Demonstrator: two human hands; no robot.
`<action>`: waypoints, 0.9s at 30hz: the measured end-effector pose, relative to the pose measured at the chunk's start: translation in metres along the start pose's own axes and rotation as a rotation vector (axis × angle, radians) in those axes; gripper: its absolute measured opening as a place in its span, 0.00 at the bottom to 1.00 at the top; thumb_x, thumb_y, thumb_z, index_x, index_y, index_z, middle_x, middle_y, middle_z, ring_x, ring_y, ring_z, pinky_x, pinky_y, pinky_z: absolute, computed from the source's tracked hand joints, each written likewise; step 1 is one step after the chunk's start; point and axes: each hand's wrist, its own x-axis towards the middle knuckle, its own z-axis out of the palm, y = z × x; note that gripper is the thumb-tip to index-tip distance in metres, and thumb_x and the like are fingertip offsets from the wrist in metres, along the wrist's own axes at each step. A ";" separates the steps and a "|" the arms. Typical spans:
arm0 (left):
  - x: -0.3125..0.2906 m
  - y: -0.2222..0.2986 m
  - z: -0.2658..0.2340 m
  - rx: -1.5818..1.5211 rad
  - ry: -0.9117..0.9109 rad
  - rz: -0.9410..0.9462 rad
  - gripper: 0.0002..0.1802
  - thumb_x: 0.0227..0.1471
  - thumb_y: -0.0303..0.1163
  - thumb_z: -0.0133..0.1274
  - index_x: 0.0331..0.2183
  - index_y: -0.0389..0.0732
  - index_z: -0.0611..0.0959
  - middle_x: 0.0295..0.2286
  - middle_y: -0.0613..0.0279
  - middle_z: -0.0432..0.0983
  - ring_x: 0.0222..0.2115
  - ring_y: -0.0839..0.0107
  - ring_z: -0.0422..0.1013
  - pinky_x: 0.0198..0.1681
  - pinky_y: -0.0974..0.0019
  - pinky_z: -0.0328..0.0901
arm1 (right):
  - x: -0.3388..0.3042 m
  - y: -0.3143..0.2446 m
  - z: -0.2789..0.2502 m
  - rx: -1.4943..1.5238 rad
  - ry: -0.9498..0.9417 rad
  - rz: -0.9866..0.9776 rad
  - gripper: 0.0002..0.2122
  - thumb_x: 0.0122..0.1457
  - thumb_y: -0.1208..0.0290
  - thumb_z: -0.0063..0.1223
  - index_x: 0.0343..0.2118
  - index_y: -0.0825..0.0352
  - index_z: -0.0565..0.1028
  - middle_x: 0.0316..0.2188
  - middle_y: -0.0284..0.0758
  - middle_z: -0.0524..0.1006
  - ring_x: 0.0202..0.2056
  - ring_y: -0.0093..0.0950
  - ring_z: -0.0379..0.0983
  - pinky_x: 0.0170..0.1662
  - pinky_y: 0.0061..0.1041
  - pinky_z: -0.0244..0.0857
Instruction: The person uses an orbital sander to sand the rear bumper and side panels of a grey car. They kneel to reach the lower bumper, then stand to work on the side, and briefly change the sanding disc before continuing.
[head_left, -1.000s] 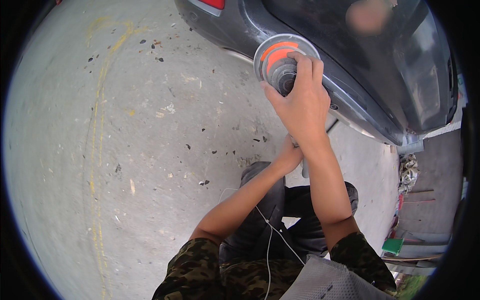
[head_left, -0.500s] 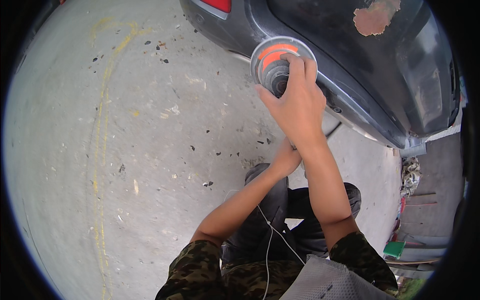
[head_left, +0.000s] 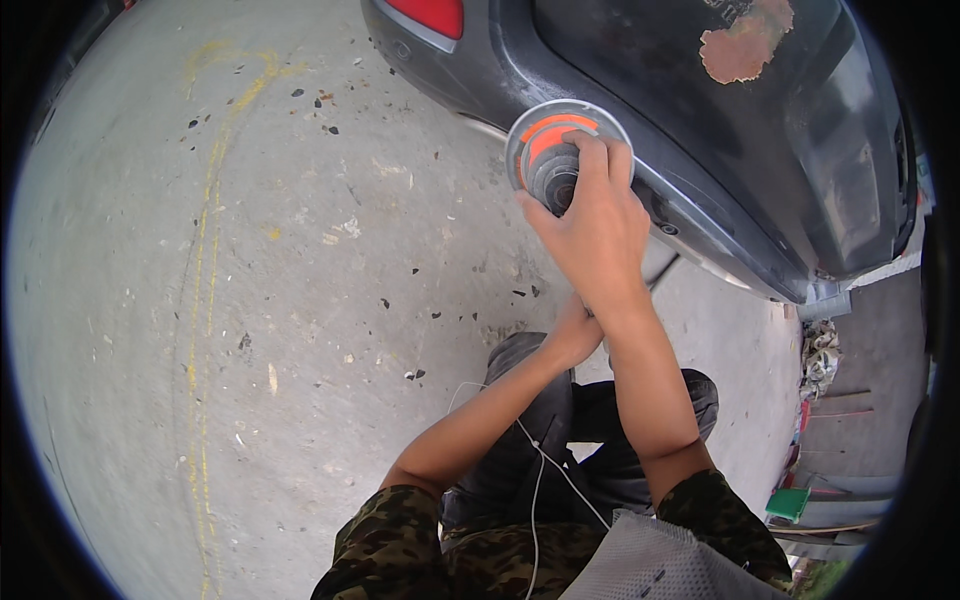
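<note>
A round power sander (head_left: pixel 548 150), grey with an orange top and a wide disc, sits against the curved edge of a dark grey car bumper (head_left: pixel 510 60). My right hand (head_left: pixel 600 225) is clasped over its head, fingers on the far side and thumb on the left. Lower down, my left hand (head_left: pixel 575 335) is closed around the sander's rear part. Most of its fingers are hidden behind my right wrist. Pale scuffing shows on the bumper beside the disc. The disc's underside is out of sight.
A red tail light (head_left: pixel 430 15) is at the top. Peeled paint leaves a reddish patch (head_left: pixel 740 50) on the car. A dark hose or cord (head_left: pixel 664 270) shows beside my right wrist. A white cable (head_left: pixel 540 480) hangs over my legs. Dark chips (head_left: pixel 415 375) litter the concrete floor.
The sander and both hands have come slightly toward me along the bumper. The car also sits a little lower in the picture. Both grips look the same.
</note>
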 end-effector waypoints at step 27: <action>-0.005 -0.003 -0.024 0.038 0.072 -0.016 0.28 0.64 0.39 0.54 0.57 0.27 0.74 0.55 0.44 0.75 0.58 0.59 0.69 0.60 0.55 0.63 | 0.005 -0.013 0.021 0.092 -0.057 -0.112 0.33 0.47 0.62 0.74 0.55 0.66 0.71 0.52 0.40 0.71 0.44 0.45 0.79 0.41 0.41 0.76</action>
